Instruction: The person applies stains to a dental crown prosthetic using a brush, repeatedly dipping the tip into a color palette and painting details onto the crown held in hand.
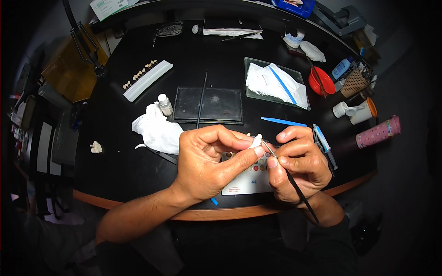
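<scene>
My left hand [207,161] pinches a small white piece [255,140] between thumb and fingers. My right hand [299,163] grips a thin dark brush [297,188], its silver end and fine tip at or very near the white piece. Under both hands lies a white palette [244,184] with several coloured dots, partly hidden by them. A crumpled white tissue [156,131] and a small bottle [165,104] sit beside my left hand, and a blue plastic stick [281,121] and syringes [322,138] lie near my right hand.
A black slab [216,103] with a long tool across it lies mid-desk. Around it are a shade-tab holder [147,80], a glass tray [301,80] with white paper, a red bowl [317,83], a woven pen holder [357,80], jars [361,112] and a pink tumbler [377,132].
</scene>
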A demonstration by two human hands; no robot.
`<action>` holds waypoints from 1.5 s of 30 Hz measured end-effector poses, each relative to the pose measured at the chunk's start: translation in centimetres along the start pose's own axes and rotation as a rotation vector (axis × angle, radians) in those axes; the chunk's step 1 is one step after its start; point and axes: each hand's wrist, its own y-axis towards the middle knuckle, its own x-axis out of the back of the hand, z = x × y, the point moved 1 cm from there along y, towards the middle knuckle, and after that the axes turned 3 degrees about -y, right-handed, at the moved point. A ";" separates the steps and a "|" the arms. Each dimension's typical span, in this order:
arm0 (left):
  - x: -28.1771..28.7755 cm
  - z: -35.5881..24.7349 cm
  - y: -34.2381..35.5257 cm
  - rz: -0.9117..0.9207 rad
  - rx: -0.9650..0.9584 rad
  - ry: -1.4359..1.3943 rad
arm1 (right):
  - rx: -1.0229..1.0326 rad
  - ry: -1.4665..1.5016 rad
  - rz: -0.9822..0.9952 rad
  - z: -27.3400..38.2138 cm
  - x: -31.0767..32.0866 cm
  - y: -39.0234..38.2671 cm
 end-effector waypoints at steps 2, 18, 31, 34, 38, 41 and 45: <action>0.0 0.0 0.0 0.002 0.000 0.008 | -0.001 0.004 0.002 0.0 0.0 0.0; -0.1 0.1 0.0 -0.008 -0.020 -0.014 | 0.004 0.008 0.001 0.0 0.1 0.0; -0.3 0.1 0.1 -0.006 -0.075 0.004 | -0.019 0.027 -0.002 0.0 0.1 -0.4; -0.3 0.0 0.0 -0.012 -0.067 0.015 | -0.019 0.028 0.001 0.0 0.0 -0.4; -0.3 0.1 0.0 -0.007 -0.074 0.013 | -0.008 0.028 0.001 0.0 0.0 -0.3; -0.3 0.0 0.0 -0.013 -0.064 0.010 | -0.001 0.028 0.002 0.0 0.0 -0.2; -0.4 0.0 0.0 -0.020 -0.070 0.019 | -0.009 0.035 0.004 0.0 -0.1 -0.2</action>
